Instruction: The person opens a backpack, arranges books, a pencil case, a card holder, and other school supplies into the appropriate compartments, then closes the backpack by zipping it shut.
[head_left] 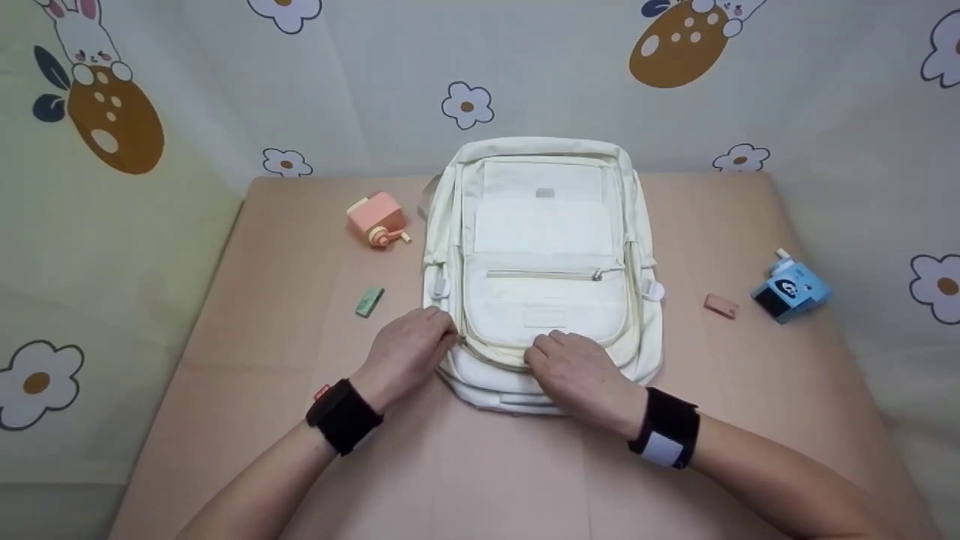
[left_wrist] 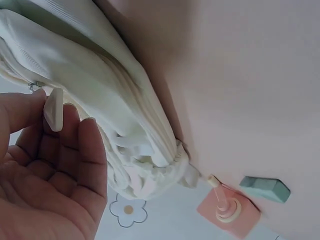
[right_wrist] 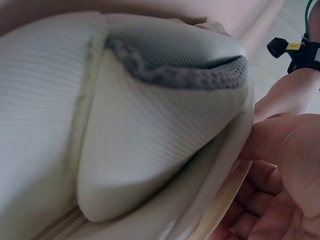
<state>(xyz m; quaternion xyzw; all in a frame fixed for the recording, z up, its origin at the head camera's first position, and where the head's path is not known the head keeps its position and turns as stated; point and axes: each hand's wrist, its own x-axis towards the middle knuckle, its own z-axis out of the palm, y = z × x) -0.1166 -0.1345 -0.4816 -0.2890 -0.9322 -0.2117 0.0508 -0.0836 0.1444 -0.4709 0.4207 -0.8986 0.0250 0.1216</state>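
Observation:
A cream backpack (head_left: 544, 300) lies on the table with its front pocket side up. At its lower left side, my left hand (head_left: 409, 345) pinches a pale zipper pull (left_wrist: 54, 110) between thumb and fingers, with the small metal slider (left_wrist: 35, 86) close beside it. My right hand (head_left: 581, 371) is at the bag's lower front, pinching the fabric edge along the zipper (right_wrist: 227, 205). In the right wrist view the pocket cloth bulges in front of this hand, and a grey mesh strip (right_wrist: 185, 77) shows near the bag's edge.
Left of the backpack are a pink crank pencil sharpener (head_left: 377, 215) and a green eraser (head_left: 369, 301). To its right lie a pink eraser (head_left: 721, 306) and a blue pencil sharpener (head_left: 791, 291), near the table's (head_left: 795, 420) right edge. Patterned cloth (head_left: 405, 75) hangs behind and at both sides.

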